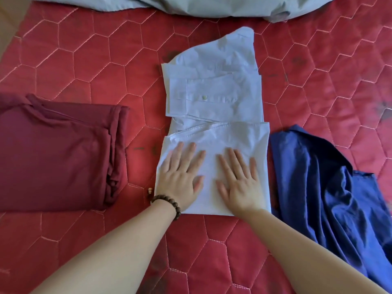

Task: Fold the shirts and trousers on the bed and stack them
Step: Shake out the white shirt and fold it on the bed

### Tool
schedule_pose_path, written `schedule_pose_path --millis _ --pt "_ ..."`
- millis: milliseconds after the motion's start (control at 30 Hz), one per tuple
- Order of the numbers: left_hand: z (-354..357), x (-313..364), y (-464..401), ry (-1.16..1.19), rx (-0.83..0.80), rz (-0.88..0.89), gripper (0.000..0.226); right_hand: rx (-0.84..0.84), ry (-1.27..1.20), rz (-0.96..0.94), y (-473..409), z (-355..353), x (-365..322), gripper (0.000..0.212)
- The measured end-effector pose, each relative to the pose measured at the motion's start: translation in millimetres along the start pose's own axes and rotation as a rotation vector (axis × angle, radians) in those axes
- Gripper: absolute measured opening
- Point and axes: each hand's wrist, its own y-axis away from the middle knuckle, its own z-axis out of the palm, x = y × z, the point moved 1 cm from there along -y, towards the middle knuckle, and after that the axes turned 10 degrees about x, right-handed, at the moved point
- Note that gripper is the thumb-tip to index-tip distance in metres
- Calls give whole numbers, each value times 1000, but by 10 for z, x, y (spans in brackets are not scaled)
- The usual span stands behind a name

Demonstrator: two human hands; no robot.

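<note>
Two hands are lying flat on a pale blue shirt (214, 107) in the middle of the bed (84, 60), which is covered with a red quilted mattress cover with hexagon stitching. The left hand (180, 177) is pressing on the near left part of the shirt, and the right hand (239, 181) is pressing on the near right part, just beside it. On both hands the fingers (186, 153) are straight and a little spread, palms down on the cloth, and they are gripping nothing. A bracelet of brown wooden beads (167, 203) is sitting on the left wrist.

The shirt is partly folded into a narrow strip. Its long axis is running from the person away toward the far side of the bed. The near part is folded over and is making a smooth panel under the hands, with a stitched hem lying across just beyond the fingertips. Beyond the hem a sleeve cuff with a small button is lying crosswise, and the far end is narrowing to a rounded tip that is pointing away and slightly to the right.

A folded dark red garment (57, 153) is lying to the left, apart from the shirt. A crumpled dark blue garment (331, 187) is lying on the right, touching the shirt's right edge. A pale grey cloth (212, 5) is lying at the far edge of the bed.
</note>
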Motion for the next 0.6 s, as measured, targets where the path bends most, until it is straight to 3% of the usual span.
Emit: schedule_pose_path --millis 167,233,367,467,600 --pt "-71 -40 -14 80 50 -114 61 -47 -8 300 253 -185 448 71" --pt "-111 -48 -53 113 104 -134 54 -28 -15 331 250 -239 455 70" --pt "-131 -131 -191 113 152 60 46 75 -39 110 -104 -318 303 60" --pt "-123 -233 -318 45 70 197 54 -17 -54 -55 -449 -253 251 56" --pt "-133 -506 -344 -9 11 295 56 -73 0 -78 -499 -215 446 53"
